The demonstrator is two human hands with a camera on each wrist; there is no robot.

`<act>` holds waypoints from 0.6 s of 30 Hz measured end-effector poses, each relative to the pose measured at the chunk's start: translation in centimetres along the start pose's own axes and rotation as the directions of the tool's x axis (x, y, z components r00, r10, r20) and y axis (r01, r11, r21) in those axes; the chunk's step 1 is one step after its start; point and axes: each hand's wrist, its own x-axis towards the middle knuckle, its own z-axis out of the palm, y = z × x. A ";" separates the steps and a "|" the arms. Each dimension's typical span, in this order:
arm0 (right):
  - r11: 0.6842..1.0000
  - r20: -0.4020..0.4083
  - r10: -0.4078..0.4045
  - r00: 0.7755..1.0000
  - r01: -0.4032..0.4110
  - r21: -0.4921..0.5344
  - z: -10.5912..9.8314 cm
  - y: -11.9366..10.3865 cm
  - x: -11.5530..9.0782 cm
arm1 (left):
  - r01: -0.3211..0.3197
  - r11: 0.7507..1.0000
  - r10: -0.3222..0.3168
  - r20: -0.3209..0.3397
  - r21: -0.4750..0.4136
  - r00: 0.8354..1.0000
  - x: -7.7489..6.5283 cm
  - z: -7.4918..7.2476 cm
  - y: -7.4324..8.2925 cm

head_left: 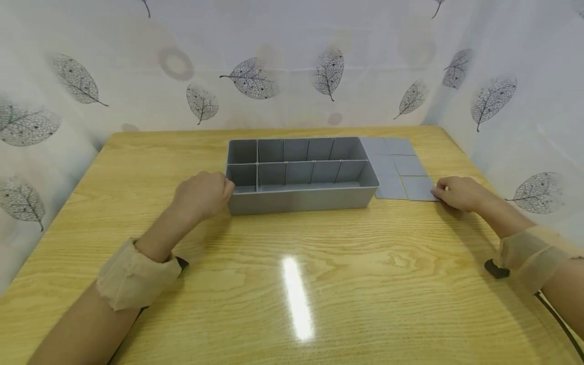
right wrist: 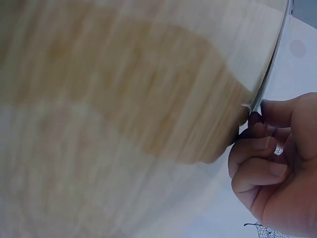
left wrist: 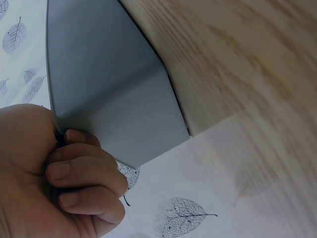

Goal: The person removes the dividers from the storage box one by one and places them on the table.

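Note:
A grey divided storage box (head_left: 298,201) sits on the table, with thin partitions forming several compartments. My left hand (head_left: 205,194) grips its wall at the left front corner, fingers curled; in the left wrist view the hand (left wrist: 89,178) holds the edge of the grey wall (left wrist: 114,89). To the right of the box lie several flat grey panels (head_left: 388,177), edge to edge. My right hand (head_left: 463,193) pinches the near right corner of the closest grey panel (head_left: 418,188). The right wrist view shows thumb and forefinger of this hand (right wrist: 277,163) at the panel's thin edge (right wrist: 270,69).
The wood-grain table (head_left: 255,284) extends in front of the box, with a bright light reflection on it. A white curtain (head_left: 292,61) printed with leaves hangs behind and on both sides. Beige bands (head_left: 137,276) wrap both wrists, with dark cables below.

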 end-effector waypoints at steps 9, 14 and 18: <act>0.997 0.035 0.030 0.999 -0.032 0.068 -1.5 0.0 0.1 | -0.015 1.000 0.015 -0.006 -0.003 1.000 0.2 -0.1 0.1; 0.997 -0.001 0.022 1.000 -0.021 0.075 -5.4 -3.0 0.8 | -0.013 1.000 0.013 -0.004 -0.004 1.000 0.1 -0.2 0.0; 0.999 -0.084 -0.050 0.995 0.051 0.005 -8.4 -7.9 1.7 | -0.012 1.000 0.012 0.002 -0.007 1.000 0.0 -0.2 0.0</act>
